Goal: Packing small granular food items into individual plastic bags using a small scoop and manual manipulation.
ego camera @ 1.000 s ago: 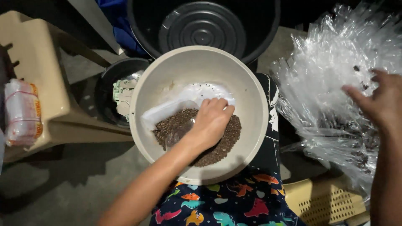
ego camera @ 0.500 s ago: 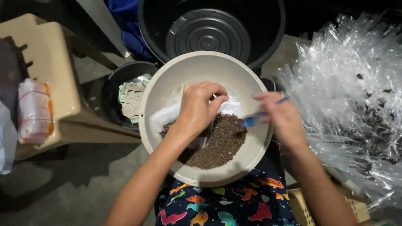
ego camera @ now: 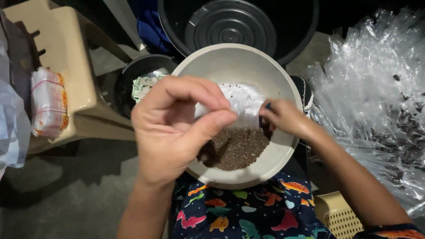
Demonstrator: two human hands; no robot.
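Observation:
A beige bowl rests on my lap and holds a heap of small dark brown seeds. Raised above the bowl, my left hand pinches the edge of a small clear plastic bag between thumb and forefinger. At the bag's other side my right hand grips it too, with a bit of something blue showing at the fingers. The bag hangs over the seeds.
A large black tub with a round lid stands behind the bowl. At right lies a pile of clear bags filled with seeds. At left are a beige plastic stool bearing a banded bundle, and a small black bucket.
My right hand has come from the bag pile at right to the bowl. My left hand has lifted out of the seeds and now holds the small bag with the right.

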